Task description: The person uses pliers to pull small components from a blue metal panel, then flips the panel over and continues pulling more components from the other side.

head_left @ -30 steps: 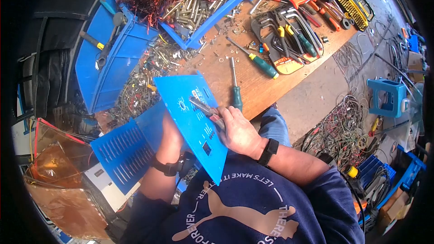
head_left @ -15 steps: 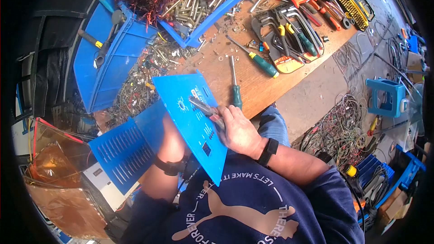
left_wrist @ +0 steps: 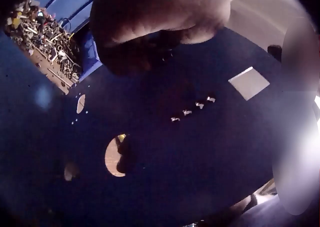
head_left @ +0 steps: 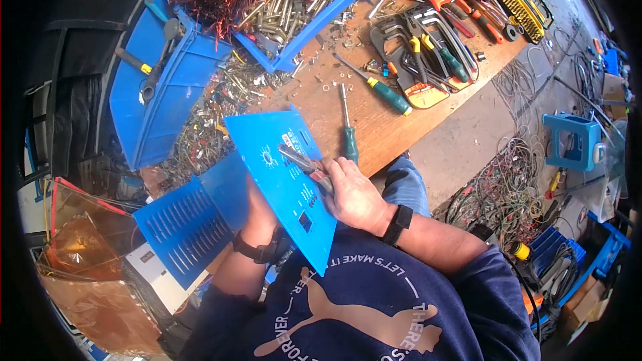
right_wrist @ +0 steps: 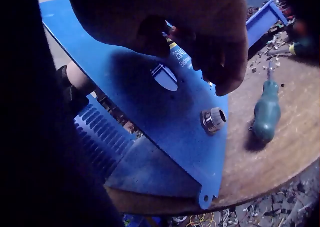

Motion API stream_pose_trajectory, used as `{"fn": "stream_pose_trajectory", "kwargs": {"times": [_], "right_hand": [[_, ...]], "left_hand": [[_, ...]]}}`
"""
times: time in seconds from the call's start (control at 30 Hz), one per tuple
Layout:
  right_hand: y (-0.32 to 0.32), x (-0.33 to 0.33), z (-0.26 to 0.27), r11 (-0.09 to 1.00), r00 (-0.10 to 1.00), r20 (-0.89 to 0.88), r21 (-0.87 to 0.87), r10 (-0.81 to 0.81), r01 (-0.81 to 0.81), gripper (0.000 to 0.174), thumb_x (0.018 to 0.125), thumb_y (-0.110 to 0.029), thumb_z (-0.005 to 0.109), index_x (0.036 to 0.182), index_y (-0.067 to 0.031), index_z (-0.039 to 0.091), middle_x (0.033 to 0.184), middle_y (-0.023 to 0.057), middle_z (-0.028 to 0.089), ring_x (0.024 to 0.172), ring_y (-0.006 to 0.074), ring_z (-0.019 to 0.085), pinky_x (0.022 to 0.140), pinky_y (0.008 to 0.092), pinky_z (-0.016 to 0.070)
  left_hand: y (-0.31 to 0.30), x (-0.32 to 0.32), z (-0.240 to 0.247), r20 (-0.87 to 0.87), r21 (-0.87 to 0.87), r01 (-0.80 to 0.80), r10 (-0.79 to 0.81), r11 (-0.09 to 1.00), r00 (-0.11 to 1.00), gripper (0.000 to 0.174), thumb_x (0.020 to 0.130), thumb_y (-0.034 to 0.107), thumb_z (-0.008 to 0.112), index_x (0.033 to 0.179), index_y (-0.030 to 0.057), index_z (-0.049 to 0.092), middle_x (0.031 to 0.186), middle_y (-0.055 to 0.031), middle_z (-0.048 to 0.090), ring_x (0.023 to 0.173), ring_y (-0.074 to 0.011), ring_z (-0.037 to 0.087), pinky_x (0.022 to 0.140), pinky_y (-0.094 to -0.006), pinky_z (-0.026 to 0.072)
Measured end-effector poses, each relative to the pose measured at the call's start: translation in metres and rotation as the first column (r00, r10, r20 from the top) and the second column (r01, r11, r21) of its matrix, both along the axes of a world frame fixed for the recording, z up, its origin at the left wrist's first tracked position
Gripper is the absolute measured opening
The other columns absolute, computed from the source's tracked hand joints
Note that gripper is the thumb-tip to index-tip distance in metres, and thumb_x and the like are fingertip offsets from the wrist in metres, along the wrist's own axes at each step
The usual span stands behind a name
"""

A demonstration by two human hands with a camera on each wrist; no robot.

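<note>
A blue metal panel with printed markings and cut-outs stands tilted in front of the person's torso. At its printed face, the right hand grips pliers with reddish handles, their metal end over the panel. The left hand is behind the panel, its fingers hidden in the head view. In the left wrist view, the left hand is bent close to the panel's dark back, fingertips in shadow; I cannot tell what they hold. A threaded metal fitting sticks out of the panel near the right hand.
A green-handled screwdriver lies on the wooden table, beside another green-and-yellow one. Farther back are a tool set and a blue tray of metal parts. A slotted blue panel lies at the left.
The left hand behind the panel has shifted and turned a little, going from blurred to sharp. The right hand and pliers stay in nearly the same place; the panel moves only slightly.
</note>
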State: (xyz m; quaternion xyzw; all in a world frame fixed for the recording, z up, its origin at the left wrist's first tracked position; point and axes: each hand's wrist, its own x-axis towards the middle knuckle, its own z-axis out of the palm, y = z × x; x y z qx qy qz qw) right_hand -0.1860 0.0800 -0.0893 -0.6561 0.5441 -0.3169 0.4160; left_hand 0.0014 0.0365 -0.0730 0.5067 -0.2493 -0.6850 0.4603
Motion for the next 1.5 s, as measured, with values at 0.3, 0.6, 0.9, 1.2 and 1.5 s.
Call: {"fn": "stream_pose_trajectory", "kwargs": {"times": [0.3, 0.6, 0.9, 1.2, 1.5], "right_hand": [[-0.002, -0.004, 0.001, 0.999, 1.0, -0.021, -0.035, -0.006, 0.006, 0.049, 0.074, -0.003, 0.061, 0.121, 0.0034, 0.045, 0.099, 0.0222, 0.052, 0.093, 0.0403, 0.053, 0.082, 0.0448, 0.0464], [-0.001, -0.004, 0.004, 1.0, 1.0, -0.023, 0.01, 0.005, -0.005, 0.048, 0.076, -0.006, 0.061, 0.12, 0.0037, 0.046, 0.1, 0.0241, 0.052, 0.094, 0.0409, 0.053, 0.083, 0.0458, 0.0459], [-0.001, -0.005, 0.005, 1.0, 1.0, -0.018, -0.001, 0.011, -0.011, 0.047, 0.076, -0.005, 0.06, 0.12, 0.0034, 0.046, 0.098, 0.0235, 0.052, 0.094, 0.0408, 0.053, 0.083, 0.046, 0.0457], [-0.001, -0.003, 0.004, 0.999, 1.0, 0.004, 0.038, 0.017, -0.017, 0.046, 0.077, -0.005, 0.059, 0.12, 0.0028, 0.047, 0.099, 0.0228, 0.052, 0.095, 0.0405, 0.053, 0.084, 0.0454, 0.0452], [-0.001, -0.002, 0.003, 1.0, 1.0, 0.006, 0.008, -0.004, 0.004, 0.046, 0.076, -0.005, 0.061, 0.119, 0.0031, 0.047, 0.101, 0.0228, 0.052, 0.097, 0.0405, 0.052, 0.085, 0.0456, 0.0448]], "left_hand": [[-0.027, 0.007, 0.023, -0.154, 0.281, 0.113, -0.072, 0.953, 0.986, 0.038, 0.097, 0.029, 0.045, 0.118, -0.0023, 0.053, 0.104, -0.0162, 0.062, 0.09, -0.0265, 0.062, 0.079, -0.0394, 0.0535], [-0.008, 0.018, 0.006, 0.0, 0.039, 0.029, -0.029, 0.999, 1.0, 0.034, 0.099, 0.024, 0.044, 0.119, -0.0018, 0.052, 0.105, -0.013, 0.061, 0.093, -0.023, 0.061, 0.079, -0.0357, 0.0531], [-0.021, -0.005, 0.027, 0.073, 0.205, -0.029, 0.015, 0.978, 0.997, 0.035, 0.099, 0.026, 0.042, 0.12, -0.0009, 0.051, 0.109, -0.0143, 0.06, 0.094, -0.0244, 0.061, 0.079, -0.0371, 0.0526], [-0.001, 0.008, 0.009, 0.07, -0.054, 0.075, -0.071, 0.996, 0.995, 0.034, 0.099, 0.025, 0.045, 0.12, -0.0007, 0.052, 0.109, -0.0121, 0.06, 0.094, -0.0202, 0.06, 0.078, -0.0334, 0.053], [-0.024, -0.001, 0.027, 0.001, 0.27, 0.014, -0.015, 0.963, 1.0, 0.033, 0.098, 0.027, 0.046, 0.116, -0.0001, 0.053, 0.103, -0.0113, 0.061, 0.09, -0.0199, 0.06, 0.077, -0.0344, 0.053]]}}
